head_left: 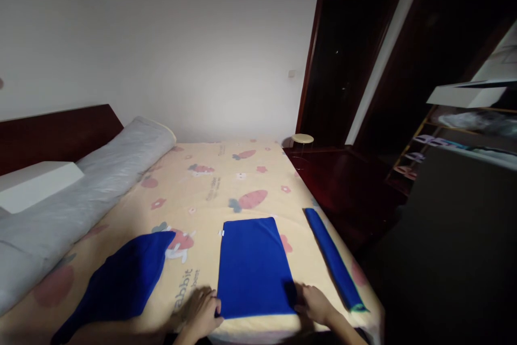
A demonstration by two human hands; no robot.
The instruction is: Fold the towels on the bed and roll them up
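The bed [226, 183], under a cream sheet printed with carrots and rabbits, filled most of the room. A grey bolster [81, 183] lay along its headboard side. A loose blue cloth [121, 280] sat at the near left; a rolled blue cloth [333, 259] lay along the right edge. Between them lay the folded blue cloth [252, 264], flat at the near edge. The left hand [202, 312] pinched its near left corner. The right hand [315, 304] touched its near right corner, grip pressed on the fabric.

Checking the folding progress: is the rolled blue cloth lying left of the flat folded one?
No, the rolled blue cloth lies right of the flat folded blue cloth.
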